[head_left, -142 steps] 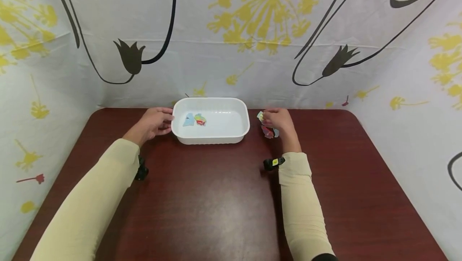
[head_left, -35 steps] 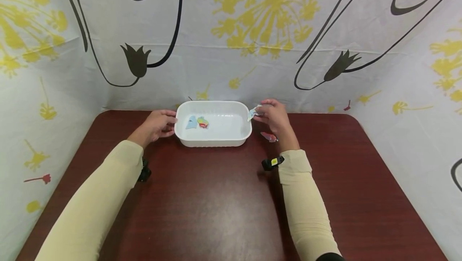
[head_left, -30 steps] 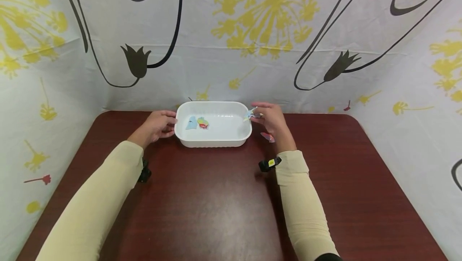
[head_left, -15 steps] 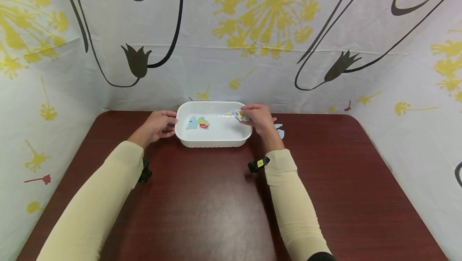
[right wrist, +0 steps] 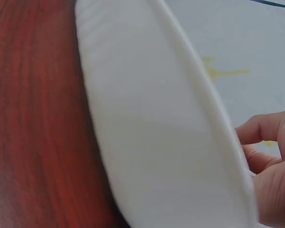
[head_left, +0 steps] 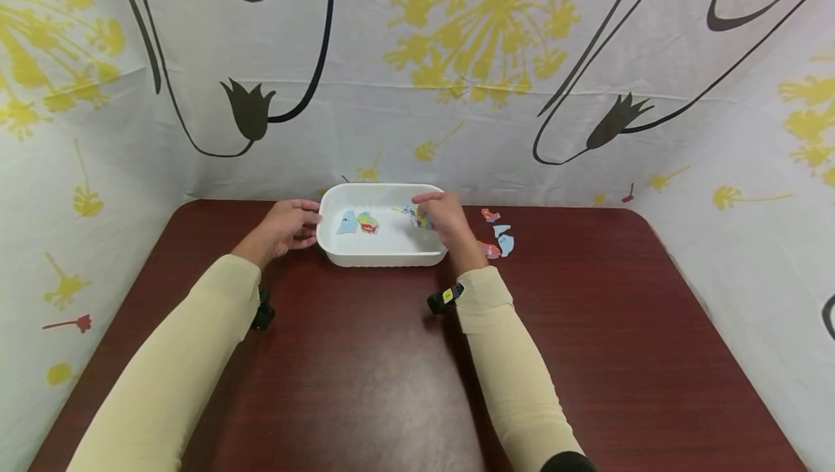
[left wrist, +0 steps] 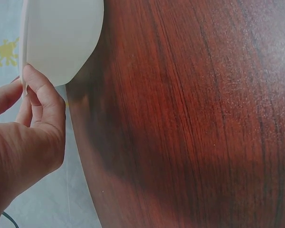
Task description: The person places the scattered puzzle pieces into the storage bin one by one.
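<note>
A white plastic tub [head_left: 385, 259] stands at the back of the table. My left hand [head_left: 283, 227] pinches its left rim between thumb and fingers, as the left wrist view shows. Inside the tub, at the left, lie a light blue cut-out piece [head_left: 348, 222] and a yellow-green and red one [head_left: 368, 223]. Over the tub's right half, my right hand [head_left: 449, 220] holds a blue and yellow cut-out piece [head_left: 418, 217]; whether it is a single piece cannot be told. In the right wrist view the tub's wall [right wrist: 147, 123] hides this piece, and only part of the right hand [right wrist: 275, 166] shows.
Right of the tub, on the dark red table [head_left: 365, 370], lie a small red piece [head_left: 491, 215], two light blue pieces [head_left: 505, 244] and a reddish piece [head_left: 489, 249] partly behind my wrist. A patterned cloth [head_left: 365, 117] hangs behind the table.
My right hand has carried the blue and yellow piece from the table leftward, across the tub's right rim and inside. Other pieces on the table have come into sight. The left hand stays on the rim.
</note>
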`<state>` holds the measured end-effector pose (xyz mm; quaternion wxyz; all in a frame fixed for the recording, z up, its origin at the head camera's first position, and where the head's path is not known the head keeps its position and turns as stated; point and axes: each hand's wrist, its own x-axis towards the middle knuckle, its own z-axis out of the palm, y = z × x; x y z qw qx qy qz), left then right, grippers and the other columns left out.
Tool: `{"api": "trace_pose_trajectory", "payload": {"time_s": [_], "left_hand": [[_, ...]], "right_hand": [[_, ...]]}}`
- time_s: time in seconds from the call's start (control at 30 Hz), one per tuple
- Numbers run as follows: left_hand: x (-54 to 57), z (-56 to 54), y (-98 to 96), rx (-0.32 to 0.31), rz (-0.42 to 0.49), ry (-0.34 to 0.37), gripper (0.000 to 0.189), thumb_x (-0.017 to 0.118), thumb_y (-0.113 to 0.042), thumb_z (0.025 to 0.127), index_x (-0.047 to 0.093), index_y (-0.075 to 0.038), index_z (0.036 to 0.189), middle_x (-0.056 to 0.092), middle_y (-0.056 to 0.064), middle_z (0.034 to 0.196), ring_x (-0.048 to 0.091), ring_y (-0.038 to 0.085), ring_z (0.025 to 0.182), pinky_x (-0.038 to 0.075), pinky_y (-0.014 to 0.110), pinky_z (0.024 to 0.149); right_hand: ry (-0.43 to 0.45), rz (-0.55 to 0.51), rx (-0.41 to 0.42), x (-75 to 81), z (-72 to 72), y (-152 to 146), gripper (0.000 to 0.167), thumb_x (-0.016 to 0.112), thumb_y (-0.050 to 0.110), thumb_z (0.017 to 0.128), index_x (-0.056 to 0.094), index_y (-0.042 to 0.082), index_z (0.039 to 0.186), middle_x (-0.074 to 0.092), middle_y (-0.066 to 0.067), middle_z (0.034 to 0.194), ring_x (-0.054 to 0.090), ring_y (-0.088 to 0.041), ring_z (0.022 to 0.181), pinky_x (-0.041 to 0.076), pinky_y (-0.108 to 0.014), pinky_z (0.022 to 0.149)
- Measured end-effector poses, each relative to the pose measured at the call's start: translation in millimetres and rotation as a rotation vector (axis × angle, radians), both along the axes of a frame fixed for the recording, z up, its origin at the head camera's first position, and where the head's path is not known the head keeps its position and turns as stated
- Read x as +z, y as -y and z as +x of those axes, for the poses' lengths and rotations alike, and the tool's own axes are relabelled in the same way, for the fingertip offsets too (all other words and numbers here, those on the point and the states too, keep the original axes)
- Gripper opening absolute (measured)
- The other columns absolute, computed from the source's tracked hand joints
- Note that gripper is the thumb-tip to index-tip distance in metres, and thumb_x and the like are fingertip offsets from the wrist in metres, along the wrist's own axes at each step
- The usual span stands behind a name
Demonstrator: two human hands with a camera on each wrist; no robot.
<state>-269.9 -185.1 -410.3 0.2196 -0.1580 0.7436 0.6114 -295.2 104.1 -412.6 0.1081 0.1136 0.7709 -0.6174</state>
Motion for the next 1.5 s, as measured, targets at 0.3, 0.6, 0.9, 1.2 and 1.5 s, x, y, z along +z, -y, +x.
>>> {"api": "trace_pose_trajectory", "payload": {"time_s": [0.3, 0.6, 0.9, 1.2, 1.5], "left_hand": [[-2.4, 0.5, 1.9, -0.001, -0.006, -0.003, 0.043, 0.052, -0.017, 0.101, 0.046, -0.010, 0.142, 0.051, 0.014, 0.125, 0.056, 0.017, 0.085, 0.055, 0.029, 0.080], [-0.3, 2.0, 1.8, 0.004, -0.006, 0.001, 0.043, 0.052, -0.017, 0.101, 0.046, -0.011, 0.143, 0.051, 0.015, 0.128, 0.057, 0.017, 0.085, 0.056, 0.027, 0.077], [-1.0, -1.3, -1.8, 0.020, 0.007, -0.005, 0.042, 0.052, -0.015, 0.100, 0.047, -0.011, 0.141, 0.053, 0.011, 0.116, 0.057, 0.016, 0.081, 0.056, 0.026, 0.072], [0.0, -3.4, -1.7, 0.020, 0.004, -0.009, 0.043, 0.053, -0.016, 0.100, 0.046, -0.012, 0.143, 0.052, 0.014, 0.125, 0.056, 0.018, 0.086, 0.056, 0.025, 0.073], [-1.9, -1.5, -1.1, 0.018, 0.005, -0.006, 0.043, 0.052, -0.016, 0.101, 0.045, -0.011, 0.143, 0.050, 0.016, 0.129, 0.056, 0.017, 0.084, 0.055, 0.025, 0.072]], "right_hand": [[0.022, 0.243, -0.020, -16.6, -7.8, 22, 0.008, 0.062, 0.006, 0.081, 0.057, 0.004, 0.075, 0.052, -0.005, 0.078, 0.046, -0.016, 0.063, 0.039, -0.025, 0.053], [0.117, 0.411, 0.056, -21.8, -17.8, 40, 0.007, 0.059, 0.008, 0.088, 0.059, 0.003, 0.084, 0.054, -0.005, 0.077, 0.048, -0.016, 0.057, 0.038, -0.025, 0.047], [0.101, 0.495, 0.102, -20.5, -22.9, 48, 0.014, 0.059, 0.006, 0.085, 0.067, -0.001, 0.094, 0.063, -0.008, 0.089, 0.057, -0.013, 0.055, 0.051, -0.024, 0.052], [0.078, 0.601, 0.155, -21.6, -26.5, 51, 0.017, 0.054, 0.011, 0.092, 0.065, 0.001, 0.084, 0.061, -0.008, 0.076, 0.054, -0.012, 0.051, 0.040, -0.019, 0.043], [0.077, 0.565, 0.159, -22.7, -22.8, 52, 0.022, 0.058, 0.016, 0.095, 0.074, 0.000, 0.093, 0.066, -0.008, 0.087, 0.054, -0.013, 0.059, 0.042, -0.019, 0.049]]}}
